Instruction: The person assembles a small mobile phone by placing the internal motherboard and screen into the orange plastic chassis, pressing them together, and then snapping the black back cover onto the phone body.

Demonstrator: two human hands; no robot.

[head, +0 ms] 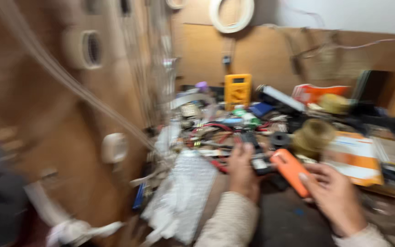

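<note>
The picture is blurred by motion. My right hand [332, 194] holds an orange tool handle [291, 171] that points up and left over the cluttered bench. My left hand [243, 169], in a cream knitted sleeve, rests among the clutter and touches a small black part [259, 162] next to the orange handle. Whether the left hand's fingers grip that part is not clear. A strip of bubble wrap [186, 196] lies just left of my left hand.
A yellow multimeter [237, 89] stands at the back against a brown board wall. Red and black wires [216, 128], a roll of brown tape [314, 135], an orange-and-white box [355, 155] and several small parts cover the bench. Tape rolls [85, 48] hang on the left board.
</note>
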